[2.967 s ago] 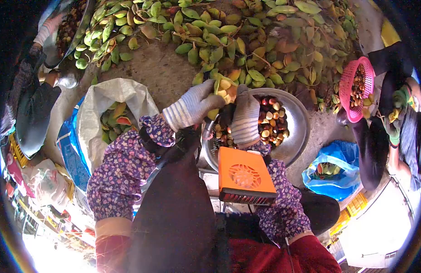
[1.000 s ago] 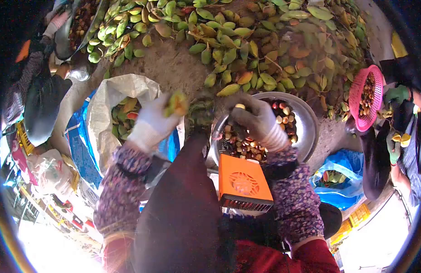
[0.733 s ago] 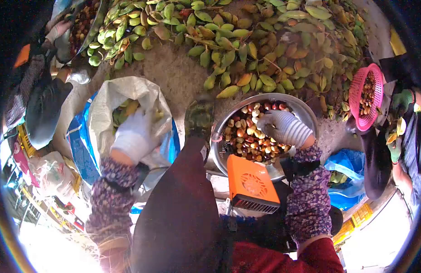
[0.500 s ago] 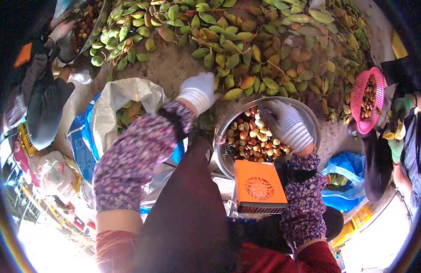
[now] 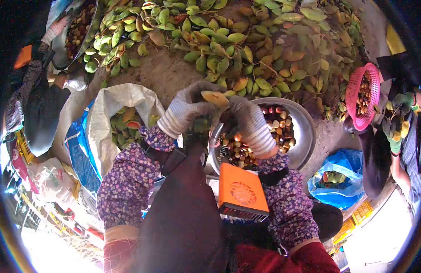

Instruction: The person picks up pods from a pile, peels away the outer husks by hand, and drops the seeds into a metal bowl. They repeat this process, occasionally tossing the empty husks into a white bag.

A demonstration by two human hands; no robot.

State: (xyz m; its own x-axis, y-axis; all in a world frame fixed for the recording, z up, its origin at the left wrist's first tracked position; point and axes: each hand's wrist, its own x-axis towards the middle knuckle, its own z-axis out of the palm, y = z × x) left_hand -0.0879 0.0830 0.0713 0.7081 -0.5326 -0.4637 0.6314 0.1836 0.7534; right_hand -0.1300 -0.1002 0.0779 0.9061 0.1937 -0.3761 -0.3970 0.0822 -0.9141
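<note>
Both of my hands wear striped gloves with grey palms and meet in front of me. My left hand is closed on a yellowish-brown pod, pinched at its left side. At the pod's right end is my right hand, fingers bent in; its fingertips are partly hidden, so what they grip is unclear. Beneath my right hand stands a round metal bowl with brown and cream nuts in it. Left of my left hand, an open white sack holds green and reddish husks.
A heap of green pods covers the ground ahead. An orange fan box sits near my right forearm. Right are a blue bag, a pink basket and a person's gloved hands. Another person sits left.
My left hand has come back from the edge of the heap and now holds a pod. My right hand has lifted from the nuts and moved left to meet it.
</note>
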